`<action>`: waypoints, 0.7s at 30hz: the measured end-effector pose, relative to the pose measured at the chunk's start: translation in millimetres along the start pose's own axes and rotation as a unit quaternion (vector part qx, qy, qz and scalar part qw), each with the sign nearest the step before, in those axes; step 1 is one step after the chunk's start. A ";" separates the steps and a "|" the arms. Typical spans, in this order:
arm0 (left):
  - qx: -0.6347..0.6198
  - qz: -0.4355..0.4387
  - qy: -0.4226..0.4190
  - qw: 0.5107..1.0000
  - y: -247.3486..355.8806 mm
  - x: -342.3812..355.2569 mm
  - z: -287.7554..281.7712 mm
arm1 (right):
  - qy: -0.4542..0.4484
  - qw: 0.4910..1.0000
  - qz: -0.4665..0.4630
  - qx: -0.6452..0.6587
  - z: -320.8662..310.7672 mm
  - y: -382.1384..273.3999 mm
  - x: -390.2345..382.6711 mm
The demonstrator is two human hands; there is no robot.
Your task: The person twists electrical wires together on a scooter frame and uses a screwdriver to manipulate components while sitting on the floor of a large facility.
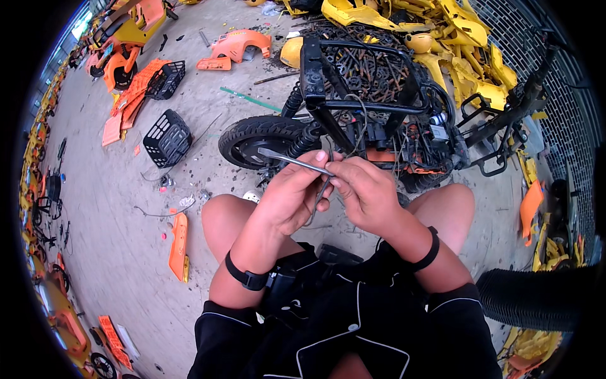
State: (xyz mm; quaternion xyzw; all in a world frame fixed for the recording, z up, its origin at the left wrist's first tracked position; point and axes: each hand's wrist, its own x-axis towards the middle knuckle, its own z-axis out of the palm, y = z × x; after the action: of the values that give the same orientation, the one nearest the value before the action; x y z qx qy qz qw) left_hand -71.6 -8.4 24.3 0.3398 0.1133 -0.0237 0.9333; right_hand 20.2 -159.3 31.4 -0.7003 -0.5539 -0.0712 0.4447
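My left hand (293, 196) is closed on a thin metal rod tool (293, 161), which points up-left to a flattened tip in front of the scooter's rear wheel (240, 142). My right hand (363, 192) pinches the tool's lower right end and a thin grey cable (324, 189) that crosses it. The cable hangs below my fingers and a loop of it runs over the black scooter frame (341, 104). Exposed wiring and components (423, 145) sit on the frame to the right. The exact grip inside my fingers is partly hidden.
Black plastic baskets (165, 139) and orange panels (178, 246) lie on the concrete floor (113, 208) to the left. Yellow body panels (467, 69) are heaped behind rusty metal parts (372, 79). A ribbed black hose (530, 297) is at lower right. Scooters line the far left.
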 end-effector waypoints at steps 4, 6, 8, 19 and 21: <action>-0.011 0.021 -0.021 0.999 -2.2 -0.1 -2.1 | -0.007 1.000 -0.021 -0.005 2.8 -3.1 -1.1; -0.020 0.032 -0.053 0.998 -4.3 1.9 -6.5 | 0.014 0.999 -0.045 0.019 7.6 0.5 -2.9; -0.024 0.040 -0.078 0.996 -5.0 3.2 -10.5 | 0.016 0.999 -0.038 0.011 9.4 -2.9 -2.3; -0.145 0.056 0.073 0.985 -16.8 40.0 -28.7 | -0.010 0.996 0.091 -0.005 27.7 6.2 5.2; -0.162 0.065 0.069 0.982 -16.3 46.5 -29.6 | -0.006 0.997 0.075 -0.026 25.8 7.9 10.2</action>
State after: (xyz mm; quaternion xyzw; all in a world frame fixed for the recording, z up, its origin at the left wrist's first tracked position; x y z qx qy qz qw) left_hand -34.1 -0.5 -18.6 0.1915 0.1577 0.0789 0.9655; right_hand 20.5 -133.8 17.8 -0.7514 -0.5006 -0.0481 0.4272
